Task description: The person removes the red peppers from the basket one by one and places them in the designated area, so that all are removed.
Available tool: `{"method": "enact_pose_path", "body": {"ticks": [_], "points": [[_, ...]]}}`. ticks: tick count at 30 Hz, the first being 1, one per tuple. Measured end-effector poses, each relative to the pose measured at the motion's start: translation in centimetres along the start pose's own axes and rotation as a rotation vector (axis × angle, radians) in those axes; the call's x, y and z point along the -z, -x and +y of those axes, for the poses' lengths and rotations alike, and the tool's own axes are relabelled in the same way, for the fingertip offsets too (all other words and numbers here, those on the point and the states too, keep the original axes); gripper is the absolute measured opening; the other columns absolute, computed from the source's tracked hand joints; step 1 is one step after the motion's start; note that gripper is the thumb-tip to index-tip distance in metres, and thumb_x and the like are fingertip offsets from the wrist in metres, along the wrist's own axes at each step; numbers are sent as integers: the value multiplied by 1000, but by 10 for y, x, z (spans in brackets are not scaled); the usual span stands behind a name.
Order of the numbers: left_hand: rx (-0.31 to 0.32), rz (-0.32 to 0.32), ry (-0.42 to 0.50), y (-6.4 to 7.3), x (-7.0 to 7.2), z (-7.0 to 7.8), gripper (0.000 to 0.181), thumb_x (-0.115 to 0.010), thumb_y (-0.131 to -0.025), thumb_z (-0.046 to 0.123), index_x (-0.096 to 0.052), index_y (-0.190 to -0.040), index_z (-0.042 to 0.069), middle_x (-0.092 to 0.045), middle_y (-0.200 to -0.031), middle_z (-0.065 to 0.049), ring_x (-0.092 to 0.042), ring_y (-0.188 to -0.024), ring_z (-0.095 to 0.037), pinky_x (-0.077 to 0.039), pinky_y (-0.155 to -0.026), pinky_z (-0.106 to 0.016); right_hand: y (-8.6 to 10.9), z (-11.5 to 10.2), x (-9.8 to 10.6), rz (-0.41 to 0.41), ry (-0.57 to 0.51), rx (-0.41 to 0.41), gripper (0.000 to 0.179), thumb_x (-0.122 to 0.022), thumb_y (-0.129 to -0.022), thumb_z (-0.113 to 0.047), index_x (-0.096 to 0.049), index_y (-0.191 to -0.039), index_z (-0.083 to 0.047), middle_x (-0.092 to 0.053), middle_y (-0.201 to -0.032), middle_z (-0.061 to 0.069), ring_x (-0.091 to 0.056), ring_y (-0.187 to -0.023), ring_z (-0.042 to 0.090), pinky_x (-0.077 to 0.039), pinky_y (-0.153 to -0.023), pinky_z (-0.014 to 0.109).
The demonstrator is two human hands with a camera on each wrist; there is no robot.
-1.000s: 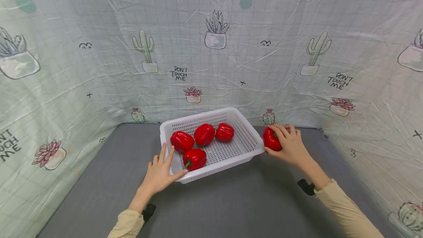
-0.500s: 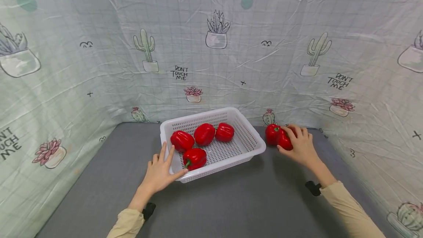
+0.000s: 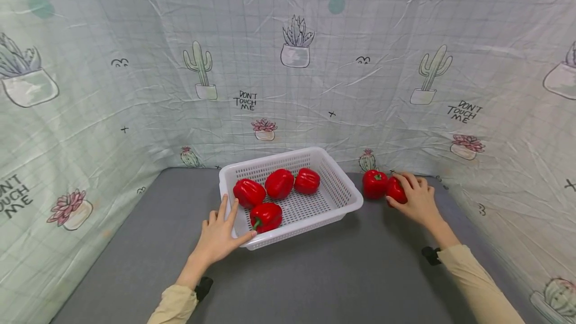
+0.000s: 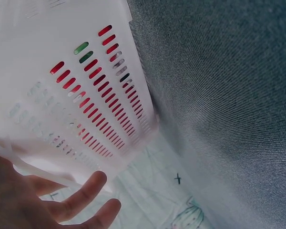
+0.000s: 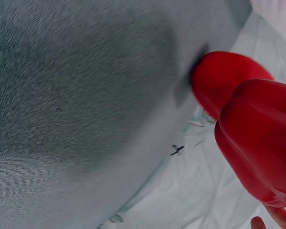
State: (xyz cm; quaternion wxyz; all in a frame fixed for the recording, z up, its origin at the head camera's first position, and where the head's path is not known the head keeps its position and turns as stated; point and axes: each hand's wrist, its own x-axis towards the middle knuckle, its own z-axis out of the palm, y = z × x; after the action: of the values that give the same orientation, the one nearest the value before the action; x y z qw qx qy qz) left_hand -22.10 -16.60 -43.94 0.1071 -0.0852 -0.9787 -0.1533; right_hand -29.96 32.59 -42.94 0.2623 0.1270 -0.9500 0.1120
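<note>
My left hand [image 3: 216, 238] spreads over the near left corner of a white plastic basket [image 3: 310, 224], its fingers fairly straight and touching the rim. Several red bell peppers [image 3: 279, 184] lie inside that basket. To the right of it, my right hand [image 3: 416, 201] grips another red bell pepper [image 3: 396, 191] between thumb and fingers. Close beside this one, on its left, a red bell pepper [image 3: 374, 184] stands on the table, stem up. The right wrist view shows the held pepper [image 5: 262, 138] large, partly covering the other pepper [image 5: 224, 81].
The grey tabletop [image 3: 306, 284] spreads before the basket. Cloth curtain [image 3: 333, 89] printed with cacti encloses the back and both sides, close behind the peppers. Through the basket's slotted wall [image 4: 62, 109] red shows in the left wrist view.
My right hand has moved to the right with a bell pepper in its grip, and the pepper standing near the basket has come into view. The left hand and basket stay put.
</note>
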Motion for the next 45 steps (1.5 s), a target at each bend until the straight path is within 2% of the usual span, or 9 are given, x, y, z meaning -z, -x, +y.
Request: {"method": "enact_pose_path", "body": {"ticks": [7, 21, 31, 45], "points": [[4, -5, 5, 0, 0, 1, 94, -57, -70, 63, -26, -141, 10, -15, -148, -18, -40, -109, -37, -38, -83, -57, -2, 15, -10, -26, 21, -29, 63, -69, -73, -36, -42, -124, -11, -42, -121, 17, -35, -98, 44, -27, -66, 53], [12, -14, 21, 1, 0, 0, 94, -57, -70, 63, -24, -141, 10, -15, -148, -18, -39, -110, -37, -37, -84, -58, -8, 37, -17, -58, 27, -60, 60, -66, -77, -34, -40, -125, -10, -40, -122, 20, -34, -98, 45, -25, -69, 60], [5, -4, 19, 0, -1, -1, 94, -57, -71, 63, -24, -141, 10, -15, -149, -17, -40, -109, -36, -38, -82, -56, -10, 46, -29, -119, 11, -98, 62, -66, -78, -34, -38, -127, -9, -38, -124, 21, -31, -98, 48, -23, -68, 59], [-1, -4, 18, 0, -1, -1, 94, -56, -71, 63, -24, -142, 10, -14, -149, -17, -39, -109, -36, -38, -82, -55, -16, 48, -39, -187, 26, -96, 61, -62, -80, -37, -37, -128, -9, -36, -127, 20, -29, -105, 50, -22, -72, 65]]}}
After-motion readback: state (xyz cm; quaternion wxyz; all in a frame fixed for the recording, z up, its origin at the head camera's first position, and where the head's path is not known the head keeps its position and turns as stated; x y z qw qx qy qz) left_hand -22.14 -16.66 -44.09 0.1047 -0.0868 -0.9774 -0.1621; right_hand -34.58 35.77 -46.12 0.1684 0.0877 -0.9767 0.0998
